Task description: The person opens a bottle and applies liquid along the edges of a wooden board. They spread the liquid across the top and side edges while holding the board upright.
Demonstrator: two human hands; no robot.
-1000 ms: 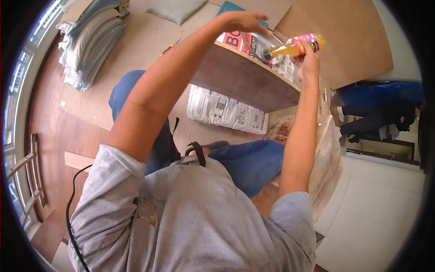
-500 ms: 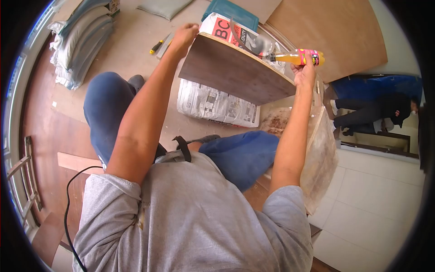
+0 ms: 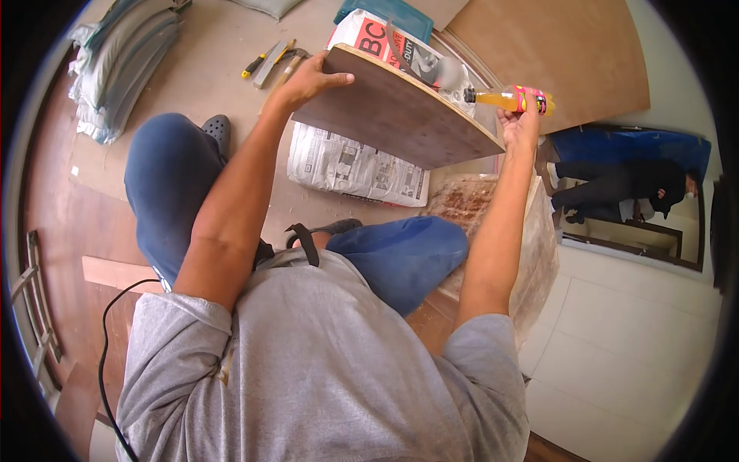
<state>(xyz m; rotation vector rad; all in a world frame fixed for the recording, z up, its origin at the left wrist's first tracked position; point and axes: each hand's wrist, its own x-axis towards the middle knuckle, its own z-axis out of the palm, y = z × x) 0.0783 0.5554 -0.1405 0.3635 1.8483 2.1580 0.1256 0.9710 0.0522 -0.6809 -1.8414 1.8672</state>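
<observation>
The left hand (image 3: 308, 77) grips the near edge of a dark brown board (image 3: 392, 115), tilted. At the board's far corner, the right hand (image 3: 517, 123) clasps an orange bottle (image 3: 508, 98), lying sideways.

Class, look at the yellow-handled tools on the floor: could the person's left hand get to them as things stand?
Probably not at once: the left hand is gripping the wooden board's edge. The tools lie just beyond it on open floor, nothing between.
</observation>
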